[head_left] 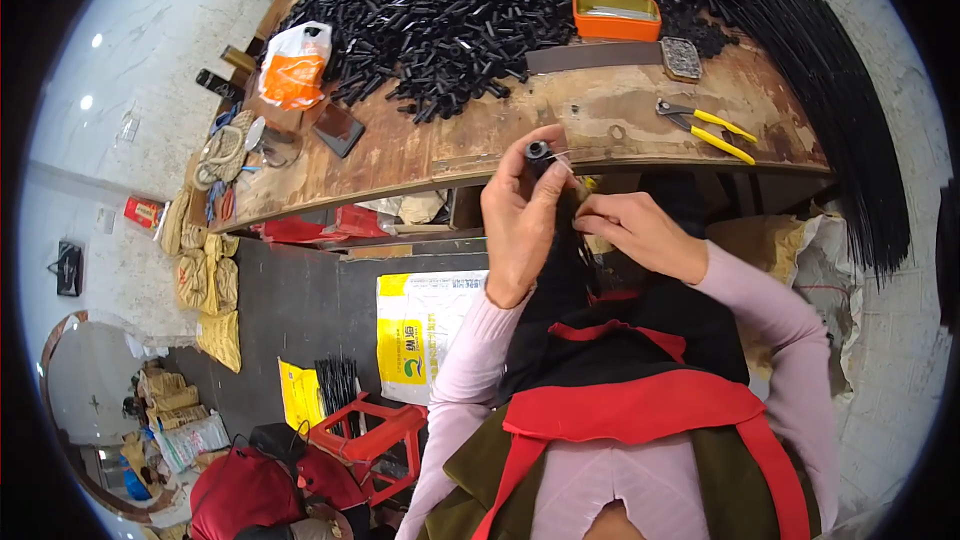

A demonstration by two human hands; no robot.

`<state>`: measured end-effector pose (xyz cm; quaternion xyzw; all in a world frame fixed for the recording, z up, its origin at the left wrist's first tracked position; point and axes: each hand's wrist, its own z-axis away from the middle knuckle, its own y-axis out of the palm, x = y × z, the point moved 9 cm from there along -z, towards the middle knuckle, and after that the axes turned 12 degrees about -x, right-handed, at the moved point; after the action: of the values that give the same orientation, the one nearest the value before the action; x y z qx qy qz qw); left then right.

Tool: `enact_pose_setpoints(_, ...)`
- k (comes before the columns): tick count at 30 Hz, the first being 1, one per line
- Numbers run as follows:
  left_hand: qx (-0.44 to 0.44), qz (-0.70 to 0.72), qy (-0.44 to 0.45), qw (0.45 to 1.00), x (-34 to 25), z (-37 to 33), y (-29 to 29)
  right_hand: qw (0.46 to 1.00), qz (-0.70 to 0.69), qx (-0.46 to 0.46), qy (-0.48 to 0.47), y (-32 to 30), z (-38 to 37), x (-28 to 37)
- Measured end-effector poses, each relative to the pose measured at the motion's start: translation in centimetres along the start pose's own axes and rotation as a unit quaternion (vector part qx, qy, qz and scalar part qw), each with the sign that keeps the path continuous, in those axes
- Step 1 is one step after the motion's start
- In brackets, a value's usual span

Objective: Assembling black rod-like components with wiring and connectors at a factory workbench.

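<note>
Black and hollow-ended, one short tube (538, 150) sat pinched in the left hand (520, 220), by the near edge of the table (590, 105). The right hand (645, 232) had its fingertips bunched nearby; whether they gripped anything could not be told. Beyond lay one pair of yellow-handled pliers (705, 130), one orange box (617, 27) and a heap of black tubes (440, 20), uncountably many. One yellow-and-white sack (425, 330) bore printed lettering.

A scuffed wooden workbench (385, 157) stands against pale walls (150, 50), bright light spots (97, 40) gleaming at left, a red plastic stool (410, 430) on the dark gray floor (300, 290).
</note>
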<state>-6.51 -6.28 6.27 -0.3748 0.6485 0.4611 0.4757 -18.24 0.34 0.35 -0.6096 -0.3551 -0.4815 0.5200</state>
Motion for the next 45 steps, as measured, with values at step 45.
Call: enact_pose_setpoints(45,0.171,-0.029,-0.001,0.985,1.1,5.4,3.0,0.790,0.457,-0.184,-0.365,-6.4,6.8,9.8)
